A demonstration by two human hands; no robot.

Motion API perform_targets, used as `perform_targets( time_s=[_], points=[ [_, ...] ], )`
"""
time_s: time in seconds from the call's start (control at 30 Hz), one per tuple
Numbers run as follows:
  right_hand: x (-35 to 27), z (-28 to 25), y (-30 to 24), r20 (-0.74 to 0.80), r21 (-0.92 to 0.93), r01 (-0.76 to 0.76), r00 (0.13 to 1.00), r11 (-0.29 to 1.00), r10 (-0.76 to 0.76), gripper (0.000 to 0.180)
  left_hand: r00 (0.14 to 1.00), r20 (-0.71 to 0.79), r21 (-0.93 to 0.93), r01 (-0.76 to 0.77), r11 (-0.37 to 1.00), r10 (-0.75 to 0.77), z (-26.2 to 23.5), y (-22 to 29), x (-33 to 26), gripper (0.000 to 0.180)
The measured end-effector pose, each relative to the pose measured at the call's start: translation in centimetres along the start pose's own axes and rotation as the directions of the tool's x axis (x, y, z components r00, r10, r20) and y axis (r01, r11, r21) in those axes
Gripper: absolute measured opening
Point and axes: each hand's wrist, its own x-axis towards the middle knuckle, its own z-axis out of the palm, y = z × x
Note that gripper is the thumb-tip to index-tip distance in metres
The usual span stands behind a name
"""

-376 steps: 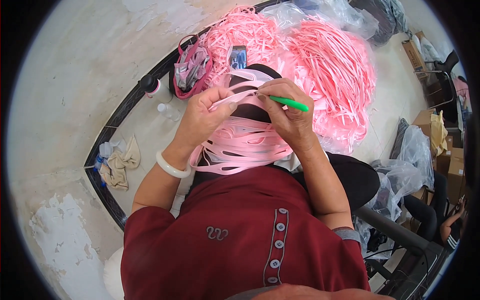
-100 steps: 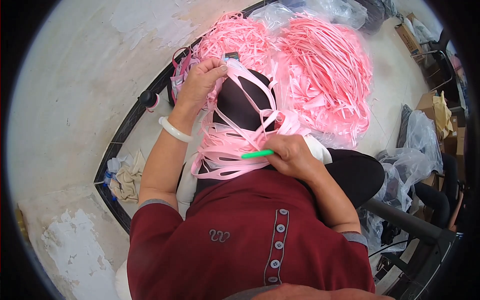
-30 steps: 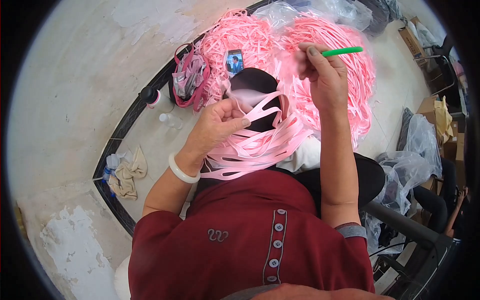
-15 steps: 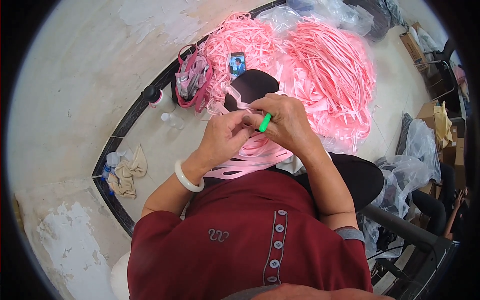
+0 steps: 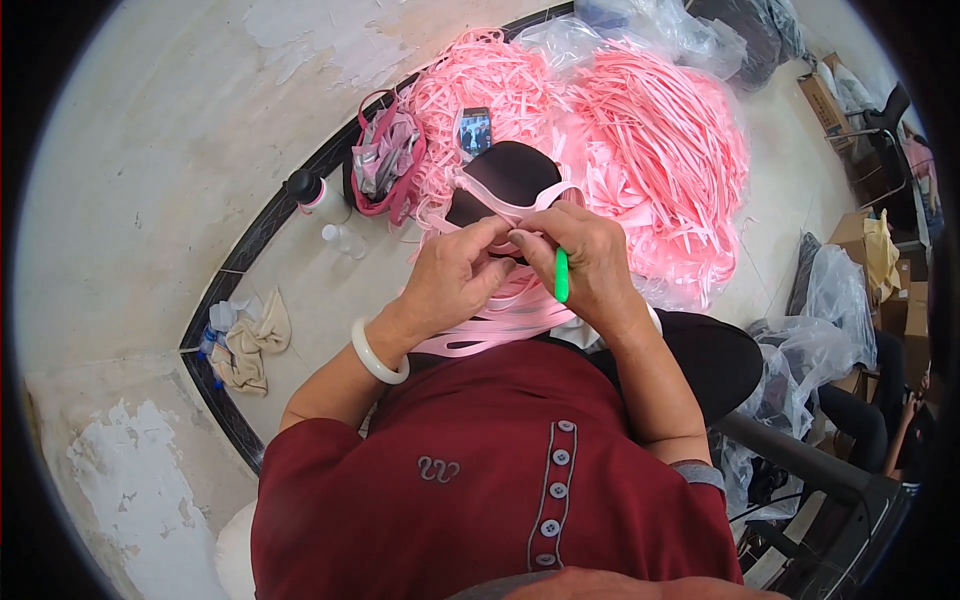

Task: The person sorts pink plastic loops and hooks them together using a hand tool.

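My left hand [image 5: 452,278] and my right hand [image 5: 592,262] meet in front of my lap. Both pinch a flat pink strap [image 5: 492,196], whose loops stand out beyond the fingertips. A small green-handled tool [image 5: 561,277] also sits in my right hand, its handle pointing back toward me; fingers hide its working end. More pink straps [image 5: 497,322] lie across my lap beneath the hands. Just past the fingertips is a black rounded shape [image 5: 516,172], partly crossed by the strap. The exact spot where the fingers grip is covered.
A tangled heap of pink straps [image 5: 492,75] and a straighter bundle [image 5: 665,140] lie ahead on the floor. A phone [image 5: 475,130] leans there beside a pink bag [image 5: 386,160]. Bottles [image 5: 345,241] stand at left; plastic bags [image 5: 835,300] and a dark metal frame [image 5: 800,455] are at right.
The strap has spread into wider loops across the black shape. My right hand has shifted slightly right and turned, so the green handle now points more straight down toward me.
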Motion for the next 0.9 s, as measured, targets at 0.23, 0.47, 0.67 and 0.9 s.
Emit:
perform_targets(
  time_s=[0.23, 0.47, 0.67, 0.9],
  points=[
    [-0.1, 0.5, 0.3, -0.026, -0.004, -0.021, 0.999, 1.0, 0.021, 0.02, 0.999, 0.025, 0.126, -0.029, 0.992, 0.026, 0.5, 0.9, -0.5, 0.051],
    [-0.2, 0.1, 0.2, 0.062, 0.015, -0.056, 0.997, 0.998, 0.055, 0.01, 0.998, 0.044, 0.13, -0.057, 0.99, 0.052, 1.2, 0.3, -1.4, 0.054],
    [-0.5, 0.1, 0.0, 0.091, -0.085, 0.038, 0.995, 0.996, -0.03, 0.008, 0.991, -0.011, 0.129, -0.131, 0.983, 0.134, -2.3, -0.1, 0.0, 0.033],
    [-0.2, 0.5, -0.3, 0.071, -0.086, 0.135, 0.989, 0.987, -0.129, 0.012, 0.904, -0.151, 0.337, -0.333, 0.881, 0.399, -3.4, -1.2, 3.0, 0.022]
  ],
)
